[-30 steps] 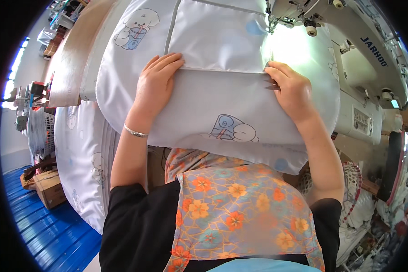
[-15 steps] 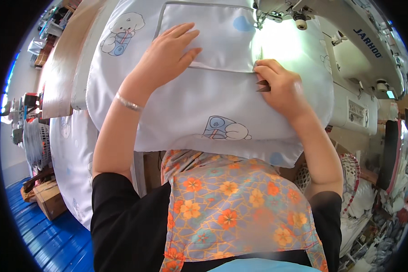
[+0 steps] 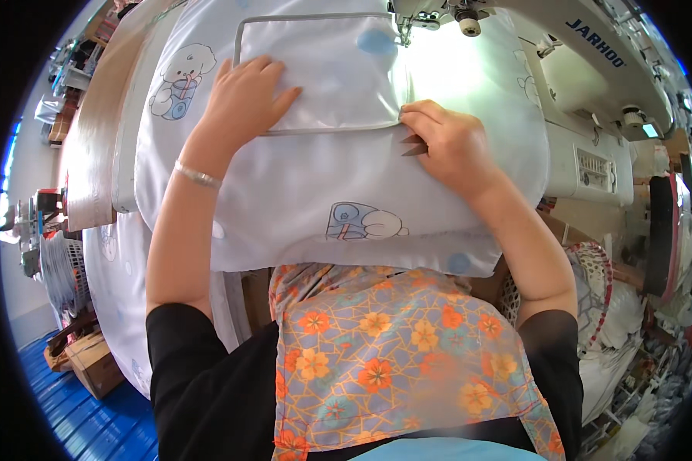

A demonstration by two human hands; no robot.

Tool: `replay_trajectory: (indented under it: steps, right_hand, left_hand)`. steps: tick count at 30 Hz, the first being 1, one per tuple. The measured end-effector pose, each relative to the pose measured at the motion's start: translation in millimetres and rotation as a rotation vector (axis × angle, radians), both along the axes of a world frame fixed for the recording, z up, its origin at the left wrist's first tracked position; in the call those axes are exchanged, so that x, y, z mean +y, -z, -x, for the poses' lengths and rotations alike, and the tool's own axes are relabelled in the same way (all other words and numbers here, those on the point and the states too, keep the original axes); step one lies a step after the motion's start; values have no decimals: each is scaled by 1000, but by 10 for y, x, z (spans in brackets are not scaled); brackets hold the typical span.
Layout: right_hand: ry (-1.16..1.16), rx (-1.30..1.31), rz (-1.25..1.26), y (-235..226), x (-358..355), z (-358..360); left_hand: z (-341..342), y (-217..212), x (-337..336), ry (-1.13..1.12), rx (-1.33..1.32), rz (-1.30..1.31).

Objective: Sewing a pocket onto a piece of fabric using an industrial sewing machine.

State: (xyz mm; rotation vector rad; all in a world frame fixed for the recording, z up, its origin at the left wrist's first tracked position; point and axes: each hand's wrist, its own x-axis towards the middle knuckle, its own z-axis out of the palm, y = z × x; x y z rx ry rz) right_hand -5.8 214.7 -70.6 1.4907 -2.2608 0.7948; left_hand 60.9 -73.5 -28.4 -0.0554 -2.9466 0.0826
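The white patch [image 3: 323, 73] lies on the big cloth [image 3: 284, 180], the sewing machine [image 3: 592, 54] by its far corner, left hand [image 3: 242, 100] on it, thumb spread, right hand [image 3: 455, 147] pinching its near corner, dark blades [image 3: 418, 150] poking out.

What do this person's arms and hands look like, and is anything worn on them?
The left black sleeve and right black sleeve are short, ending near the elbows, so both forearms are bare. A narrow, silvery bracelet circles the left wrist; none shows on the right. The left hand and right hand wear no gloves.
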Motion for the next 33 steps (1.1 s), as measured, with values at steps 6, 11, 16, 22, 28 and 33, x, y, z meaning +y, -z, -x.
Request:
replay_trajectory:
  steps: [6,11,16,22,28,33]
  right_hand:
    - [-3,-20,-4,9,-17,7]
    - [51,26,-70,-13,12,6]
    - [221,-262,-15,-60,383,-217]
    - [880,-437,425,552,1766,-654]
    - [926,-1412,308,767,2093,-1050]
    - [829,-1456,353,724,2110,-1010]
  left_hand:
    - [398,317,793,568,231,-297]
    - [381,328,819,690,148,-288]
    - [396,365,827,697,206,-209]
    - [294,326,784,640,191,-211]
    - [324,355,821,687,210,-248]
    - [326,338,841,672,200,-234]
